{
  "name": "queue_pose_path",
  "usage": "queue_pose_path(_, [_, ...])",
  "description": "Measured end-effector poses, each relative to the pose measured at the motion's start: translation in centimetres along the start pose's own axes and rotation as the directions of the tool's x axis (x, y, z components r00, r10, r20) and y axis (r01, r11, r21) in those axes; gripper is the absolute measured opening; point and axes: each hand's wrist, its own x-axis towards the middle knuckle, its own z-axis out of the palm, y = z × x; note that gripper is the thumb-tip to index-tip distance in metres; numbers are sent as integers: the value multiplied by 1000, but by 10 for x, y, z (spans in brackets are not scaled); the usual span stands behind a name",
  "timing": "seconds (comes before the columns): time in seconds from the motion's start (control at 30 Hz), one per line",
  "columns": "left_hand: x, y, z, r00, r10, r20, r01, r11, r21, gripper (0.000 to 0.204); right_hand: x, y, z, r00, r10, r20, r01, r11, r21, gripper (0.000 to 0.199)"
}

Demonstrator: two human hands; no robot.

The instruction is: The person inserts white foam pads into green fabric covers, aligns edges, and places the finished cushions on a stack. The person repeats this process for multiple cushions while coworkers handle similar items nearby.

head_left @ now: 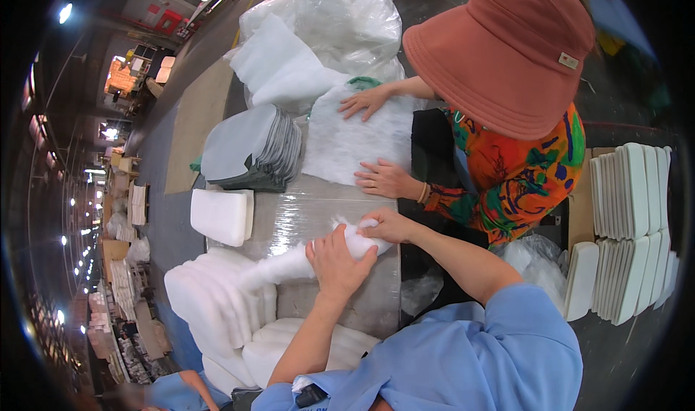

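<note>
A strip of fluffy white wadding [293, 264] lies over the wrapped tabletop in front of me, its left end against a stack of white pads. My left hand [340, 261] grips it from above near the middle of the table, its fingers curved over the fibres. At the strip's right end, my right hand [392, 227] pinches the wadding beside the table's right edge. Farther off, a co-worker in a wide-brimmed hat presses both hands, one of them the co-worker's hand [384, 178], flat on a white wadding sheet [362, 139].
Stacked grey fabric pieces [235, 143] and a white foam pad [219, 215] sit on the table's left side. Thick white pads [210, 295] are piled nearer me. A clear plastic bag [333, 16] stands beyond. Upright white cushions [619, 194] line the right.
</note>
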Motion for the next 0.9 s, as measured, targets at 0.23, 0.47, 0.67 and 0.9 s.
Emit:
queue_pose_path(0.23, [-3,2,2,999,-39,3,39,999,13,85,-16,-15,-26,996,12,-86,2,986,165,28])
queue_pose_path(0.47, [-3,7,2,999,-32,-9,32,999,4,92,-15,-1,-8,971,-229,68,232,972,-33,30])
queue_pose_path(0.67, [-7,4,10,999,-34,-37,35,999,27,96,7,6,-1,972,-212,99,224,965,-136,36])
queue_pose_path(0.9, [-10,9,12,996,-78,-48,81,995,63,106,32,5,2,969,-180,171,237,877,-418,34])
